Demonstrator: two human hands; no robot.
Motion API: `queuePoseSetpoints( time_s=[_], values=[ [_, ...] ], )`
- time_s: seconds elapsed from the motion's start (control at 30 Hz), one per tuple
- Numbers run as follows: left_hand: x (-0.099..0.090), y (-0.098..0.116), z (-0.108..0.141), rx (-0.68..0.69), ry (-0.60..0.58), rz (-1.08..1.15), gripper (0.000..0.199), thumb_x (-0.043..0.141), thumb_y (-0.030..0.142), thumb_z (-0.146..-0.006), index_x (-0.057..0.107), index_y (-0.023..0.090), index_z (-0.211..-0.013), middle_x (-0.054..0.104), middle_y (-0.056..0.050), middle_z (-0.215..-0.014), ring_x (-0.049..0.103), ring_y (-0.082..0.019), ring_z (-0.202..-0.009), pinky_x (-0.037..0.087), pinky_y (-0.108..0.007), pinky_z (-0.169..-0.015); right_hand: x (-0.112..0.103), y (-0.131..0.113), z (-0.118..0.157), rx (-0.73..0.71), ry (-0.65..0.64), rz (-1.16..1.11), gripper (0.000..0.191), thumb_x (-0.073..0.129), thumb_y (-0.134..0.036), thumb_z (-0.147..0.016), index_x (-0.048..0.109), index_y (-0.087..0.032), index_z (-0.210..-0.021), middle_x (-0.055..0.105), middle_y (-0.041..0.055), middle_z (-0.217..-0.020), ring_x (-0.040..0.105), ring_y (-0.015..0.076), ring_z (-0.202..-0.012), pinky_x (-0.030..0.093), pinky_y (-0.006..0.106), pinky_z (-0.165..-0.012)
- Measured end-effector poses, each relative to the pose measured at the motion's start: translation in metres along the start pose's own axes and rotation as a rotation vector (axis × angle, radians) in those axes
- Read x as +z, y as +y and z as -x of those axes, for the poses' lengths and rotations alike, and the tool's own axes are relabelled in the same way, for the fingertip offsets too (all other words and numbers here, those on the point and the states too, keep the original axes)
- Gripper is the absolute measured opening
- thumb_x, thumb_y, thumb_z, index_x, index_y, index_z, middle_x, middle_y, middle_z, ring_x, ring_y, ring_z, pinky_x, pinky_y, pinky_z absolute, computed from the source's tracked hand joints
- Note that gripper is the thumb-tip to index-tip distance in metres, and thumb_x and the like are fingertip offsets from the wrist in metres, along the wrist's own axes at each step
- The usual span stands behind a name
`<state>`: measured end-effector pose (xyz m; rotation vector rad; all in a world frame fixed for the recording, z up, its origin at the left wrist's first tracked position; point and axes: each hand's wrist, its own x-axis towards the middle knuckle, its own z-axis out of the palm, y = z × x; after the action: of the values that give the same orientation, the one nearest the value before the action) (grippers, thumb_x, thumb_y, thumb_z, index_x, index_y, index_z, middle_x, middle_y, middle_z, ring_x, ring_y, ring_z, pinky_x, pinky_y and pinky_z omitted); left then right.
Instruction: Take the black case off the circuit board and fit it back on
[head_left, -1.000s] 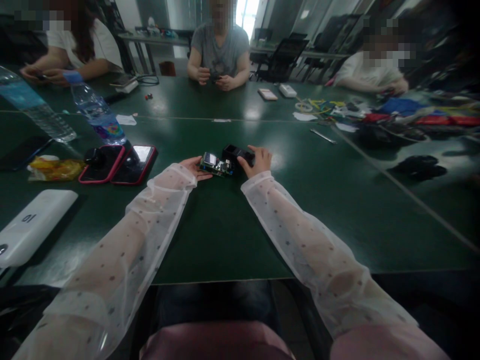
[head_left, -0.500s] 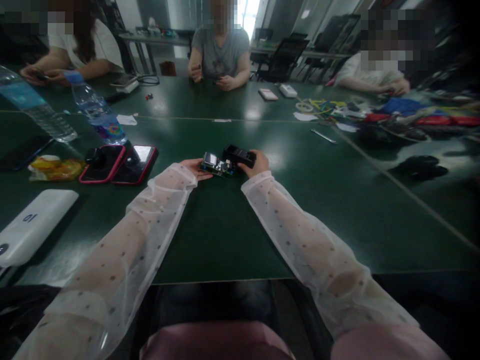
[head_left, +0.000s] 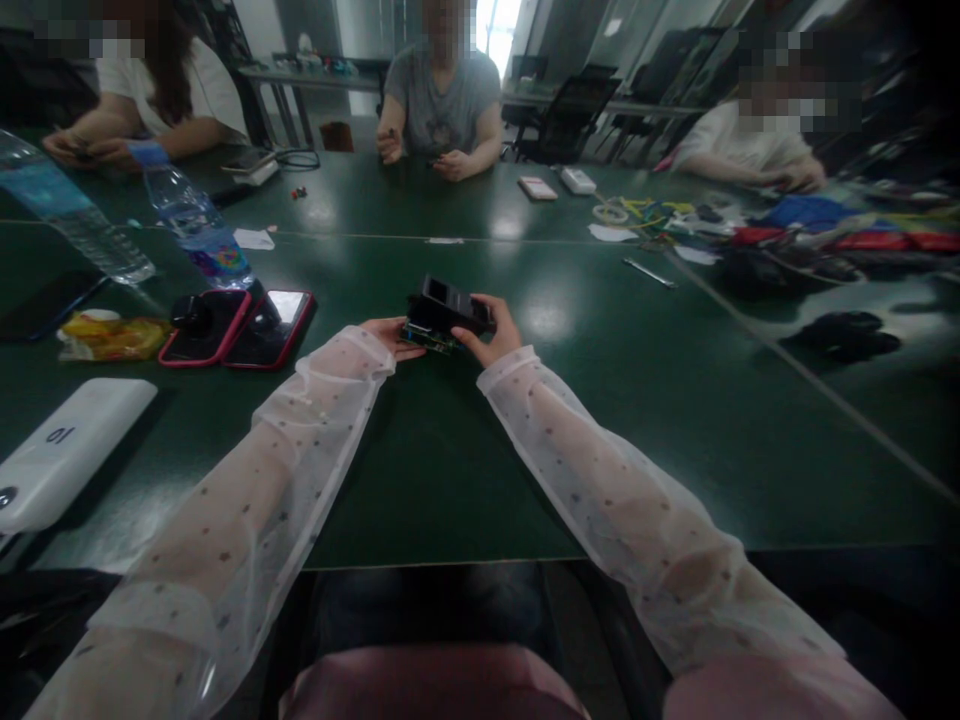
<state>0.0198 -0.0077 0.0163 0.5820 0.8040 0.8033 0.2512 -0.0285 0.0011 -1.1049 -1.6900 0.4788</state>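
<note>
In the middle of the head view my left hand [head_left: 388, 336] grips a green circuit board [head_left: 427, 338] by its left end, just above the table. My right hand [head_left: 491, 335] holds a black plastic casing [head_left: 448, 303] with a rectangular opening, thumb on the near side. The casing is tilted and lies over most of the board, hiding the small screen on it. Whether the two parts touch or are fitted together, I cannot tell.
Two pink-edged phones [head_left: 271, 330], a yellow packet [head_left: 112, 337], a white power bank [head_left: 75, 452] and water bottles [head_left: 199, 225] stand at the left. A metal tool [head_left: 649, 273] and a heap of cables [head_left: 817, 225] lie to the right. Co-workers sit across the green table [head_left: 450, 480].
My right hand has moved left with the black casing, from beside the circuit board to over it, covering its screen. My left hand has stayed in place.
</note>
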Motion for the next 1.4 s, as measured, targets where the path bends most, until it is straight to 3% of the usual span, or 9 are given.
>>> queuePoseSetpoints(
  time_s=[0.13,0.23,0.43,0.6,0.73,0.87,1.03,1.17,1.4],
  values=[
    [0.003,0.002,-0.004,-0.055,0.100,0.002,0.021,0.052,0.015,-0.087,0.064,0.010,-0.104,0.072,-0.013,-0.087,0.070,-0.027,-0.100,0.045,-0.043,-0.104,0.003,0.000,0.003,-0.003,-0.066,0.075,0.058,0.073,-0.047,-0.069,0.051,-0.024,-0.118,0.061,0.0094,-0.113,0.061,0.0292,-0.106,0.050,0.049,-0.093],
    [0.003,0.001,-0.004,-0.039,0.092,0.012,0.022,0.051,0.021,-0.090,0.063,0.011,-0.105,0.072,-0.013,-0.090,0.068,-0.027,-0.104,0.046,-0.043,-0.103,0.002,-0.001,0.003,-0.011,-0.125,0.102,0.057,0.075,-0.043,-0.069,0.051,-0.025,-0.117,0.062,0.0095,-0.115,0.060,0.0296,-0.108,0.048,0.050,-0.095],
    [0.003,-0.003,-0.003,0.034,0.042,-0.040,0.059,0.060,0.059,-0.083,0.059,0.012,-0.119,0.071,-0.020,-0.105,0.059,-0.034,-0.121,0.045,-0.049,-0.103,0.004,-0.006,0.003,-0.003,-0.202,0.121,0.055,0.078,-0.037,-0.066,0.050,-0.025,-0.112,0.062,0.0086,-0.114,0.059,0.0296,-0.109,0.048,0.050,-0.095],
    [0.008,-0.005,0.000,0.091,0.112,-0.092,0.053,0.072,0.033,-0.079,0.054,0.017,-0.126,0.070,-0.013,-0.108,0.064,-0.028,-0.113,0.049,-0.043,-0.101,0.006,-0.004,0.002,0.041,-0.228,0.059,0.056,0.079,-0.034,-0.064,0.048,-0.026,-0.110,0.061,0.0062,-0.111,0.060,0.0277,-0.107,0.048,0.049,-0.095],
    [0.006,-0.005,-0.001,0.089,0.114,-0.046,0.048,0.069,0.026,-0.081,0.053,0.017,-0.126,0.071,-0.010,-0.103,0.067,-0.025,-0.106,0.052,-0.041,-0.099,0.007,-0.005,0.003,0.108,-0.231,-0.117,0.065,0.079,-0.052,-0.062,0.048,-0.025,-0.113,0.061,0.0072,-0.110,0.062,0.0257,-0.101,0.050,0.045,-0.092],
    [0.001,-0.005,-0.006,0.097,0.107,-0.037,0.052,0.066,0.027,-0.083,0.049,0.018,-0.131,0.071,-0.011,-0.105,0.067,-0.027,-0.108,0.052,-0.042,-0.099,0.008,-0.001,0.000,0.325,-0.234,-0.310,0.069,0.063,-0.074,-0.067,0.051,-0.027,-0.116,0.065,0.0052,-0.097,0.065,0.0229,-0.090,0.053,0.043,-0.083],
    [0.010,-0.005,-0.001,0.099,0.147,-0.050,0.046,0.065,0.023,-0.083,0.054,0.016,-0.126,0.072,-0.011,-0.101,0.064,-0.029,-0.114,0.048,-0.045,-0.103,0.007,0.006,-0.005,0.534,-0.262,-0.522,0.073,0.076,-0.068,-0.057,0.054,-0.028,-0.114,0.068,0.0035,-0.095,0.068,0.0219,-0.084,0.056,0.042,-0.075],
    [0.016,-0.005,0.004,0.114,0.159,-0.053,0.041,0.065,0.022,-0.083,0.056,0.016,-0.123,0.072,-0.010,-0.101,0.062,-0.028,-0.116,0.048,-0.045,-0.104,0.005,0.004,-0.005,0.543,-0.292,-0.524,0.071,0.081,-0.060,-0.055,0.057,-0.028,-0.114,0.069,0.0049,-0.097,0.069,0.0227,-0.084,0.057,0.046,-0.079],
    [0.013,-0.005,0.005,0.120,0.090,-0.100,0.040,0.067,0.022,-0.081,0.061,0.018,-0.121,0.071,-0.010,-0.105,0.063,-0.029,-0.113,0.050,-0.045,-0.102,0.003,0.001,-0.004,0.404,-0.316,-0.445,0.064,0.085,-0.048,-0.057,0.063,-0.025,-0.112,0.069,0.0059,-0.104,0.068,0.0223,-0.094,0.051,0.048,-0.096]
  ],
)
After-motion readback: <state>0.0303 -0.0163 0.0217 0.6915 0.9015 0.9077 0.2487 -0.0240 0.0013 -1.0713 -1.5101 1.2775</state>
